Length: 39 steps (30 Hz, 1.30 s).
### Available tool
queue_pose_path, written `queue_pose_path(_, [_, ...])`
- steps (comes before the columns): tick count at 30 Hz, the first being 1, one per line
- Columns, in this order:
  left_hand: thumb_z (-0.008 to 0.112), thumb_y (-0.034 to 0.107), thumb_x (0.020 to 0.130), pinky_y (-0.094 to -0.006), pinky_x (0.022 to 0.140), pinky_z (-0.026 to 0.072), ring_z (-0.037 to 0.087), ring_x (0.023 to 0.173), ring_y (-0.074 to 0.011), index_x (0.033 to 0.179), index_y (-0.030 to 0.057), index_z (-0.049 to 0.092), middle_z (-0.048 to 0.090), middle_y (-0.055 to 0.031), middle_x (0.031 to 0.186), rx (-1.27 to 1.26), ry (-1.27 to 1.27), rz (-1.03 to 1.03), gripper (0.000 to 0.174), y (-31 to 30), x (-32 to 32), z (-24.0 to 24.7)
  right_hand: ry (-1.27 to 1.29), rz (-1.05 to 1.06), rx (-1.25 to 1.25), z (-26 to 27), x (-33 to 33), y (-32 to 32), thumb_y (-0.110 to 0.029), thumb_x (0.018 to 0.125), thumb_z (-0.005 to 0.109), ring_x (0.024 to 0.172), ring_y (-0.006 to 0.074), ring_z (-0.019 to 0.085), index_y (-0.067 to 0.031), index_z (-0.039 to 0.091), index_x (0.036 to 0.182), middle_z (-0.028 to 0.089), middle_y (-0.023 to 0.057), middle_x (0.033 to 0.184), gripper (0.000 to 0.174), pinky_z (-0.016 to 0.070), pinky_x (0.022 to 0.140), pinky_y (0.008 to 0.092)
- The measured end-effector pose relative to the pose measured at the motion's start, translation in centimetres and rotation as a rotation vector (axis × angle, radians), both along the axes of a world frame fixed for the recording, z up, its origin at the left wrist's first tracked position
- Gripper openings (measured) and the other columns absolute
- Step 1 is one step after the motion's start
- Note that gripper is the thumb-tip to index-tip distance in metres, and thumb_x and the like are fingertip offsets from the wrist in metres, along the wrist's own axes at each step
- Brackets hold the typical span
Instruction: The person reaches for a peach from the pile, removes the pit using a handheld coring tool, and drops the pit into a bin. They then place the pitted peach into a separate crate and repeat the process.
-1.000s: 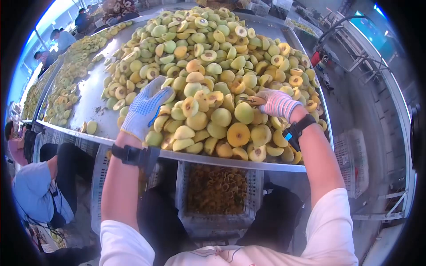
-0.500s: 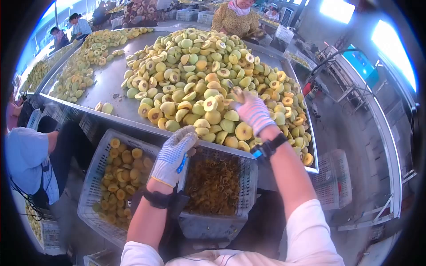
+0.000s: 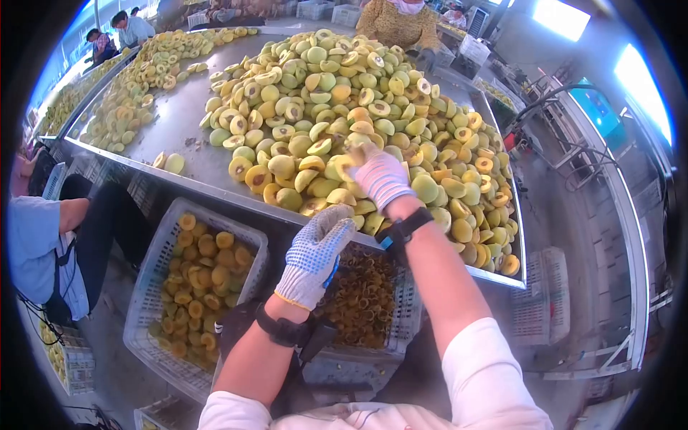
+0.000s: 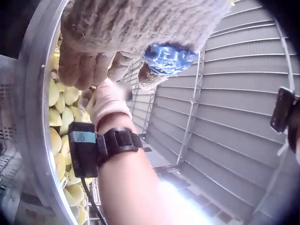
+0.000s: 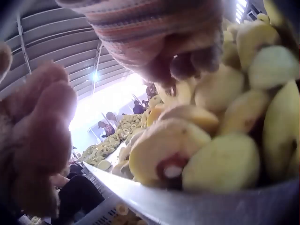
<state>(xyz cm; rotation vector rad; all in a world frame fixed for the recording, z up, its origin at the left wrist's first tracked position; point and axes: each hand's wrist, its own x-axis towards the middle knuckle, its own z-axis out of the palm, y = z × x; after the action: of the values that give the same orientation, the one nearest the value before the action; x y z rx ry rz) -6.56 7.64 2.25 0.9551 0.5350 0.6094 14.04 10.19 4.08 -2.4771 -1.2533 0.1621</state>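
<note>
Beside the table's front edge, my left hand [image 3: 315, 254] is raised with its gloved fingers loosely bent; nothing shows in them in the left wrist view, where the left hand [image 4: 136, 33] fills the top. My right hand [image 3: 385, 178], in a striped glove, reaches into the near side of the pile of halved fruit [image 3: 423, 188]. Its fingers curl round a small tool, mostly hidden by the hand; a dark blurred end [image 4: 124, 91] shows in the left wrist view. Under the right hand [image 5: 159, 37] lie cut halves, one with a reddish hollow [image 5: 171, 152].
The metal table's raised front rim [image 3: 215, 192] runs below the pile. A crate of fruit halves [image 3: 136, 301] stands lower left; a crate of brown scraps [image 3: 358, 304] stands below the hands. One person [image 3: 398, 25] is across the table, another [image 3: 43, 251] sits at left.
My left hand has come off the pile to the front edge, then shifted slightly right. My right hand has moved left across the pile, and its tool has gone mostly out of sight.
</note>
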Motion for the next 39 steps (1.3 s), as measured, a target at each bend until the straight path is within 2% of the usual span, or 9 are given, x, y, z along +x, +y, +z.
queue_pose_path(5, [0.065,0.022,0.095,-0.0334,0.087,0.0495,0.061,0.103,-0.0182,0.125,0.0050,0.060,0.064,-0.0062,0.116,-0.123,-0.074,0.246,0.034,1.0,0.7,-1.5,0.067,0.049,0.182,-2.7,-0.7,0.2,-0.032,0.083,0.067,0.093,0.0413,0.065,-0.0056,0.058,0.110,0.067,0.0238,0.097,0.039,0.0522,0.081,0.0478])
queue_pose_path(8, [0.059,0.033,0.097,-0.0433,0.089,0.0506,0.060,0.108,-0.0234,0.128,0.0067,0.056,0.062,-0.0084,0.118,-0.273,-0.169,0.212,0.040,0.9,1.0,-0.2,0.694,0.170,0.154,5.2,-3.7,-6.2,-0.029,0.079,0.072,0.089,0.0414,0.065,-0.0056,0.058,0.111,0.067,0.0236,0.095,0.042,0.0528,0.077,0.0471])
queue_pose_path(13, [0.051,0.036,0.100,-0.0519,0.094,0.0520,0.059,0.112,-0.0318,0.123,0.0033,0.056,0.061,-0.0162,0.117,-0.556,-0.518,-0.124,0.041,-0.3,3.0,-0.9,-0.181,0.247,0.368,2.7,-6.0,-12.3,-0.025,0.083,0.074,0.085,0.0397,0.066,-0.0072,0.058,0.112,0.068,0.0180,0.093,0.037,0.0537,0.070,0.0446])
queue_pose_path(17, [0.051,0.042,0.099,-0.0512,0.096,0.0508,0.061,0.109,-0.0341,0.118,0.0006,0.059,0.064,-0.0189,0.113,-0.644,-0.521,-0.097,0.046,-2.1,3.9,-0.7,0.198,0.138,0.581,0.0,-7.9,-18.6,-0.025,0.084,0.072,0.087,0.0406,0.066,-0.0069,0.058,0.111,0.067,0.0216,0.095,0.036,0.0537,0.072,0.0459])
queue_pose_path(20, [0.051,0.047,0.098,-0.0537,0.095,0.0505,0.061,0.110,-0.0379,0.122,0.0000,0.058,0.065,-0.0205,0.116,-0.537,-0.506,-0.227,0.054,-3.6,4.3,-1.0,0.184,0.053,0.231,-2.4,-10.9,-20.2,-0.027,0.086,0.068,0.078,0.0427,0.066,-0.0043,0.049,0.115,0.068,0.0222,0.082,0.041,0.0531,0.067,0.0506])
queue_pose_path(28, [0.050,0.037,0.101,-0.0488,0.084,0.0552,0.065,0.093,-0.0354,0.111,0.0016,0.058,0.066,-0.0183,0.103,-0.621,-0.553,-0.117,0.038,-4.6,5.2,-1.7,0.276,-0.006,0.342,-3.6,-10.5,-20.5,-0.021,0.086,0.070,0.076,0.0464,0.063,-0.0022,0.049,0.119,0.066,0.0241,0.081,0.043,0.0518,0.061,0.0504])
queue_pose_path(31, [0.050,0.035,0.100,-0.0464,0.079,0.0561,0.065,0.085,-0.0324,0.107,0.0024,0.058,0.066,-0.0161,0.094,-0.417,-0.358,-0.058,0.034,-5.1,5.5,-1.8,0.296,0.012,0.292,-3.8,-10.4,-20.2,-0.023,0.086,0.068,0.076,0.0450,0.065,-0.0005,0.049,0.115,0.066,0.0238,0.079,0.041,0.0524,0.062,0.0503])
queue_pose_path(36, [0.047,0.036,0.101,-0.0470,0.084,0.0549,0.066,0.091,-0.0343,0.114,0.0025,0.058,0.067,-0.0171,0.103,-0.480,-0.376,-0.147,0.037,-5.1,4.6,-2.7,0.379,0.003,0.117,-2.9,-10.3,-20.0,-0.025,0.087,0.064,0.079,0.0437,0.066,0.0010,0.048,0.110,0.067,0.0246,0.082,0.039,0.0539,0.068,0.0502])
queue_pose_path(39, [0.044,0.036,0.102,-0.0478,0.086,0.0546,0.067,0.091,-0.0347,0.117,0.0026,0.058,0.067,-0.0182,0.106,-0.395,-0.403,-0.179,0.039,-5.5,4.1,-2.2,0.369,0.075,0.323,-3.8,-11.3,-20.4,-0.014,0.084,0.067,0.076,0.0451,0.065,0.0021,0.050,0.111,0.065,0.0260,0.082,0.036,0.0524,0.062,0.0487])
